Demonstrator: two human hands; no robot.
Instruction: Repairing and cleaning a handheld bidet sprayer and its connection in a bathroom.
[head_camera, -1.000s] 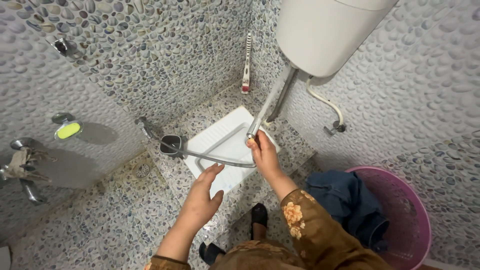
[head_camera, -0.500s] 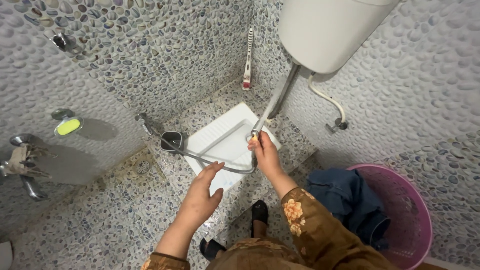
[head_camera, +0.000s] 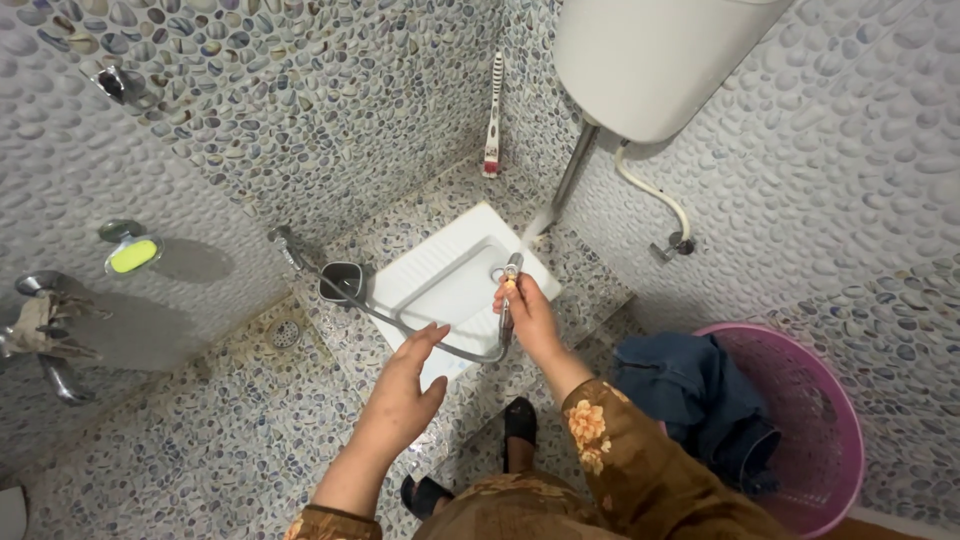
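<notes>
Going left to right: the wall tap (head_camera: 283, 240) sits on the left, and the metal hose (head_camera: 400, 318) runs from it down across the white squat pan (head_camera: 455, 280), then loops up to the sprayer (head_camera: 511, 270). The left hand (head_camera: 405, 390) is spread wide and holding nothing — it hovers just short of the near edge of the pan, palm down, close to the low bend of the hose. The right hand (head_camera: 530, 320) is clearly the nearer one — it's wrapped around the sprayer, which stands roughly upright over the pan's right side, nozzle end away from the person. Further right, a pink basket (head_camera: 835, 430) with dark blue clothes (head_camera: 700, 390).
</notes>
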